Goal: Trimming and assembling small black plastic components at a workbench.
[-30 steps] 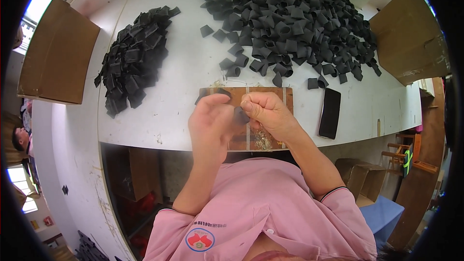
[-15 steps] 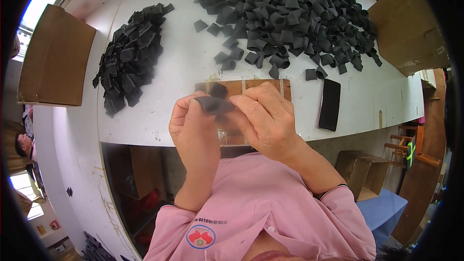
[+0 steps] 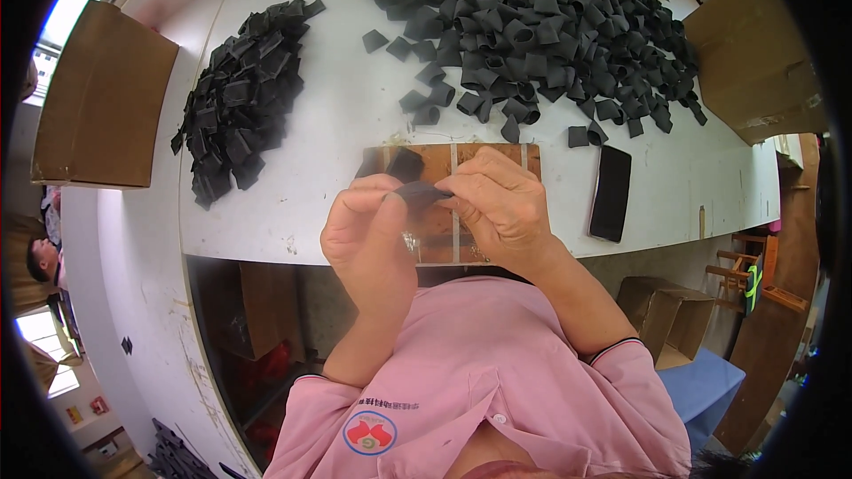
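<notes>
White tabletop bears a left carton and far-right carton, contents hidden; above its near edge, left hand and right hand pinch one black piece between fingertips.

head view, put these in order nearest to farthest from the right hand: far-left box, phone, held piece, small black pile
1. held piece: touching the right hand, on its left
2. phone: on the table, to the hand's right
3. small black pile: left side of the table
4. far-left box: beyond that pile
</notes>
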Action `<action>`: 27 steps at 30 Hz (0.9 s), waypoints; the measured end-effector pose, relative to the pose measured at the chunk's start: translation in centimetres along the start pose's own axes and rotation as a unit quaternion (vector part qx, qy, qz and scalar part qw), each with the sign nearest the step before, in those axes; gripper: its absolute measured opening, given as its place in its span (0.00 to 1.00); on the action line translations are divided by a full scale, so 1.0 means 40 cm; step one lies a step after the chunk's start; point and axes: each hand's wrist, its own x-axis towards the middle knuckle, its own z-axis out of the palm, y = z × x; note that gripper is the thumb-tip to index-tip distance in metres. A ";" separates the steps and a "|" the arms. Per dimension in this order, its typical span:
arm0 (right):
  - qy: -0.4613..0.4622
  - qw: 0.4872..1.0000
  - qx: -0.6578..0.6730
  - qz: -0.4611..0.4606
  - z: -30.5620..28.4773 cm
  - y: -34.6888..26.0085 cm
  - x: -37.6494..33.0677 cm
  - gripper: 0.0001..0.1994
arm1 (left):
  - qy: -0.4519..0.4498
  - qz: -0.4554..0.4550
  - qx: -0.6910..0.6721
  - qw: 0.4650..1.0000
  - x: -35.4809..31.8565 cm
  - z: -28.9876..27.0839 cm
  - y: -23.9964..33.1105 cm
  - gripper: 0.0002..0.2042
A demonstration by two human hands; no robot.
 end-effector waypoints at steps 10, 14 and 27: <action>-0.017 0.996 -0.068 -0.047 -0.002 -0.005 0.017 0.08 | -0.019 -0.015 -0.085 0.996 -0.006 -0.041 -0.023 0.02; -0.040 0.996 -0.076 -0.028 -0.005 -0.006 0.015 0.07 | -0.034 0.032 0.037 0.998 0.017 0.002 0.015 0.06; -0.033 0.989 -0.135 -0.046 0.000 -0.008 0.012 0.05 | -0.131 0.192 0.306 0.923 0.043 -0.048 -0.038 0.05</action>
